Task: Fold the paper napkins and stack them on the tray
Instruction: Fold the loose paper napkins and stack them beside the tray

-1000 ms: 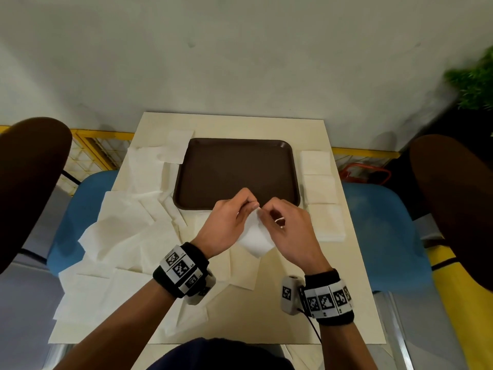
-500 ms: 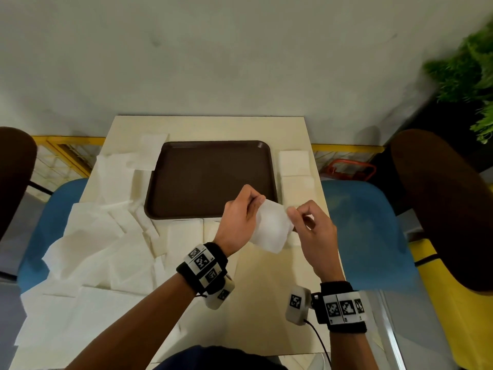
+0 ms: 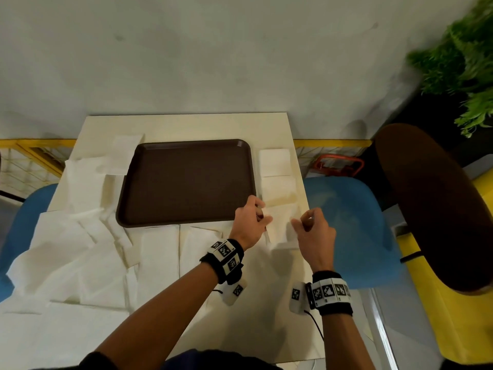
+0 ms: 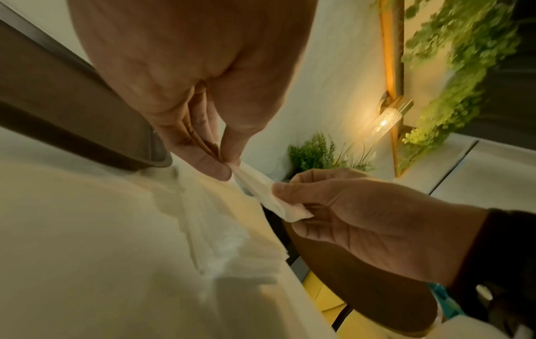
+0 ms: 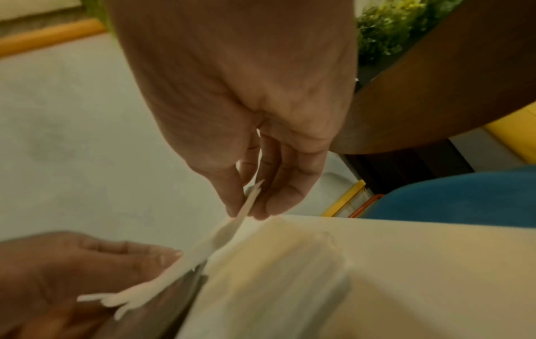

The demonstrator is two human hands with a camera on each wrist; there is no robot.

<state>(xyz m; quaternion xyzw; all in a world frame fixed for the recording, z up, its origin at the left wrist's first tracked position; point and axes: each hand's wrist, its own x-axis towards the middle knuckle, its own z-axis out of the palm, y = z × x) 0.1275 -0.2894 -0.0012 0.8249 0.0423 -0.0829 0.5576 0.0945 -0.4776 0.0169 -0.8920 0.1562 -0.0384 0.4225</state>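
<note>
A folded white napkin [image 3: 279,226] is held flat just above a pile of folded napkins [image 4: 232,240] at the table's right edge. My left hand [image 3: 260,217] pinches its left edge between thumb and fingers [image 4: 223,168]. My right hand [image 3: 300,221] pinches its right edge [image 5: 246,206]. The brown tray [image 3: 186,180] lies left of both hands with nothing on it. Two more piles of folded napkins [image 3: 276,162] sit behind the held one, right of the tray.
Loose unfolded napkins [image 3: 72,249] cover the table's left side and the strip in front of the tray. Blue chairs [image 3: 354,225] stand at both sides. A dark round seat [image 3: 437,209] and green plants [image 3: 464,57] are at the right.
Both hands carried the folded napkin from in front of the tray to the right and lowered it over the nearest pile beside the tray. The camera view shifted right.
</note>
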